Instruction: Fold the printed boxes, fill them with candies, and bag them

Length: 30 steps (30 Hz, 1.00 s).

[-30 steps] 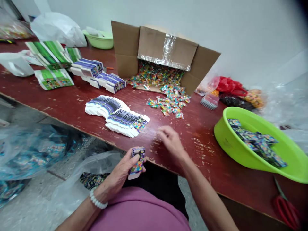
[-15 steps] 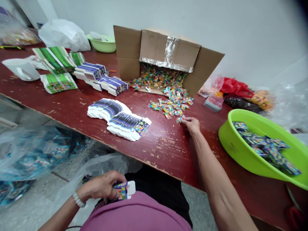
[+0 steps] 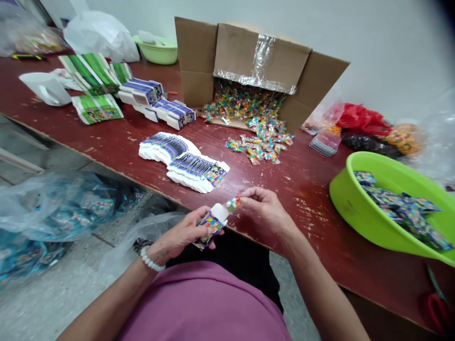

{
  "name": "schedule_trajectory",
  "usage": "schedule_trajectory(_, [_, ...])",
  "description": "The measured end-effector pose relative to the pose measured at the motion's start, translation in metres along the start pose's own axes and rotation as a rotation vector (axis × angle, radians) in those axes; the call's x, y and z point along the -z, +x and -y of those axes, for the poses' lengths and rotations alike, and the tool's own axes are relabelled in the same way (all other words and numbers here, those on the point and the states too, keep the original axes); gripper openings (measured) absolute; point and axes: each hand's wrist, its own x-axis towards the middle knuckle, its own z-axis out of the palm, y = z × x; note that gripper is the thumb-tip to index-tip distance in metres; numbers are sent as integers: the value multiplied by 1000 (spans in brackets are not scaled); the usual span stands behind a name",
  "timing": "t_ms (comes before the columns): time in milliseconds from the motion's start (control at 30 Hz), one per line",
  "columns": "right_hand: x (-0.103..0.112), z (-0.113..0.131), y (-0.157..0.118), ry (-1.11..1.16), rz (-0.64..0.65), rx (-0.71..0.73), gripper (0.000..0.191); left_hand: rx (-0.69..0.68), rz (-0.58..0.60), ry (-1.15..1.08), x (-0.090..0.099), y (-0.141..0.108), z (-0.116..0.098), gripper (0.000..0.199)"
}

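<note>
My left hand (image 3: 188,232) grips a small printed box (image 3: 210,226) near the table's front edge, its white end flap raised. Between the thumb and fingers of my right hand (image 3: 261,206) is a wrapped candy packet (image 3: 233,204), right beside the box's open end. Behind my hands lies a fanned row of flat purple and white boxes (image 3: 192,168). A pile of candy packets (image 3: 263,142) spreads from the cardboard box (image 3: 259,61), which lies open toward me.
On the right stands a green basin (image 3: 341,192) holding filled-looking dark boxes. Banded purple stacks (image 3: 174,113), green stacks (image 3: 97,109) and a white mug (image 3: 46,89) stand at the left. Red-handled scissors (image 3: 435,308) lie at the lower right.
My right hand has come from the candy pile toward my body with a packet. My left hand has raised the small box toward it. The view has shifted slightly.
</note>
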Motion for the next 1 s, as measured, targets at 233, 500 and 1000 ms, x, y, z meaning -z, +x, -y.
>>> schedule_trajectory(233, [-30,1,-26,-523,131,258,9,-33,14,-8,-13,-3,3,32])
schedule_trajectory(500, [-41,-6,-30,-425,182,241,10,-11,-208,-210,-23,0,14,51])
schedule_trajectory(1000, [-58,-29,-29,76,144,-22,29,-147,-296,-237,-32,-2,10,33])
